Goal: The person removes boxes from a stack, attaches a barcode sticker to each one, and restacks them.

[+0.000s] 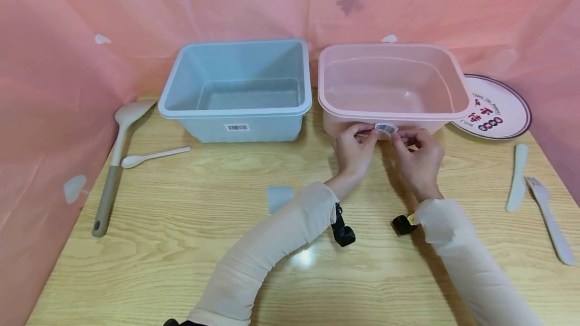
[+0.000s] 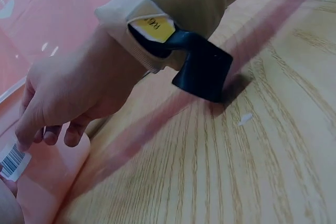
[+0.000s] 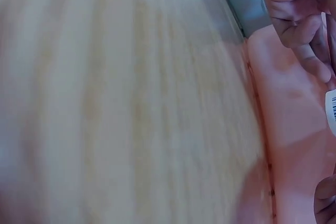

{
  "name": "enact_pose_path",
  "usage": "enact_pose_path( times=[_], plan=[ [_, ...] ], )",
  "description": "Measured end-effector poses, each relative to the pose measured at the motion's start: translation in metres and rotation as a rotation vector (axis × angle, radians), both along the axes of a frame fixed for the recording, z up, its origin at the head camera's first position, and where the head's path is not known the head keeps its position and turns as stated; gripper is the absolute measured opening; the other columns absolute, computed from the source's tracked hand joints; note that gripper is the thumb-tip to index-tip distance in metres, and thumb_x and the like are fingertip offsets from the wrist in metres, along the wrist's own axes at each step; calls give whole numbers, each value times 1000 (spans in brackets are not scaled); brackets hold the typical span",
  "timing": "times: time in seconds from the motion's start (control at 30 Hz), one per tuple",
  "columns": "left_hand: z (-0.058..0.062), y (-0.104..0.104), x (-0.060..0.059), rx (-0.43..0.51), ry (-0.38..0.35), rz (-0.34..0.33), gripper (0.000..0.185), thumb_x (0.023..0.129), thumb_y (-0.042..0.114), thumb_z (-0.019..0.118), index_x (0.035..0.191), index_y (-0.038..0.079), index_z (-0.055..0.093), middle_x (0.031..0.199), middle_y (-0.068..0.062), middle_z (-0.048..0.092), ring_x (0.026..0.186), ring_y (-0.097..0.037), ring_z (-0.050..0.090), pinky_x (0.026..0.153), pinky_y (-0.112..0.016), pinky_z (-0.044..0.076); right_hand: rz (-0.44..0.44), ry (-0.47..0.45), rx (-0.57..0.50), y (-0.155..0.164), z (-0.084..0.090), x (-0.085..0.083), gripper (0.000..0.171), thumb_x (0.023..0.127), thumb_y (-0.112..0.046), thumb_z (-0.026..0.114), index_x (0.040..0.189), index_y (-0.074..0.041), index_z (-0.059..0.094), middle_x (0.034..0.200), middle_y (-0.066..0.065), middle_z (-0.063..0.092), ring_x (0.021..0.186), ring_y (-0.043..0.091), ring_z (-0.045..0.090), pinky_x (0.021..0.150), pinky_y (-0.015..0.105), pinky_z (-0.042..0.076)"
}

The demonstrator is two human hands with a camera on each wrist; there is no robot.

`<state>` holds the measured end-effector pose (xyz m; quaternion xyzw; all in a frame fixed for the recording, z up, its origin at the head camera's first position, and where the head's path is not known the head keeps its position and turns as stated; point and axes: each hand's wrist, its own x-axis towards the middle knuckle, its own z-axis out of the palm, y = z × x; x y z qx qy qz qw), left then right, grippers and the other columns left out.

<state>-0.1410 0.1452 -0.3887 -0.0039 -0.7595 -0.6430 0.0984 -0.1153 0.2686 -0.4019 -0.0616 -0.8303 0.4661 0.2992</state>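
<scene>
A white barcode sticker (image 1: 386,129) is stretched between both hands, bowed slightly, right at the front wall of the pink bin (image 1: 394,114). My left hand (image 1: 355,152) pinches its left end between thumb and finger. At the other end, the thumb and finger of my right hand (image 1: 419,157) grip it. The left wrist view shows the printed barcode label (image 2: 13,162) close against the pink plastic, with the right hand (image 2: 84,87) above it. Both hands also appear at the right edge of the right wrist view.
A light blue bin (image 1: 237,129) bearing a barcode label stands left. A small pale blue piece (image 1: 279,197) lies near the left forearm. Far left are a spatula (image 1: 119,150) and a spoon (image 1: 154,156); at right, a plate (image 1: 503,109), a knife (image 1: 517,177) and a fork (image 1: 550,220).
</scene>
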Motion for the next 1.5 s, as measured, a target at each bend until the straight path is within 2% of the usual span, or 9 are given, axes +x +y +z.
enact_pose_path(
  times=[0.17,0.43,0.67,0.73,0.87,1.0,1.13,1.23,1.5],
  plan=[
    [0,0,2,-17,14,7,12,84,13,75,94,8,76,84,-4,76,68,-7,68,60,-4,45,-25,10,32,-1,2,-2,15,88,-5,66,88,9,69,89,7,67,70,-8,51,62,5,41],
    [-2,-3,3,-5,18,-3,13,86,10,72,98,9,76,88,-3,76,69,-5,68,66,-5,46,-53,3,42,0,2,-7,15,88,-8,67,85,6,69,86,9,67,68,-7,51,63,7,41],
    [-3,-6,6,0,21,15,13,86,10,71,98,11,76,90,-1,76,73,-7,70,73,-7,43,-125,-72,21,2,4,-10,20,87,-16,69,86,4,71,70,-24,56,62,-7,50,58,7,43],
    [-4,-6,7,5,20,22,12,86,10,71,97,11,76,90,-2,76,74,-8,71,75,-7,43,-129,-96,11,2,5,-9,20,86,-16,69,85,4,71,67,-28,53,60,-6,50,56,7,42],
    [-4,-7,8,15,18,-7,12,85,5,70,95,8,74,88,-4,76,72,-8,70,75,-8,46,-86,-95,-10,2,5,-6,17,86,-12,67,85,4,71,67,-27,55,59,-5,49,55,7,41],
    [-3,-4,9,5,14,-81,12,85,4,68,96,7,74,89,-5,75,70,-3,66,65,-7,48,5,-74,-71,-5,7,-4,18,89,-9,63,89,7,71,74,-22,59,58,-4,52,53,8,42],
    [-3,-1,8,-62,41,-150,16,88,8,64,102,9,73,92,-2,75,73,0,66,65,-4,46,79,-116,-139,-12,10,-4,22,95,-10,57,93,8,69,71,-18,61,56,1,56,47,11,44],
    [-4,1,8,-110,56,-194,21,89,9,62,108,10,70,94,-1,74,74,0,66,67,-4,45,85,-148,-169,-11,9,-6,25,98,-12,52,96,8,67,65,-16,58,54,2,55,44,13,43],
    [-9,0,10,-204,-56,-186,24,89,19,62,113,19,68,91,8,72,71,4,63,60,-9,42,106,-219,-187,-5,7,-6,27,99,-12,48,102,8,65,64,-12,57,54,2,53,44,14,43]
  ],
)
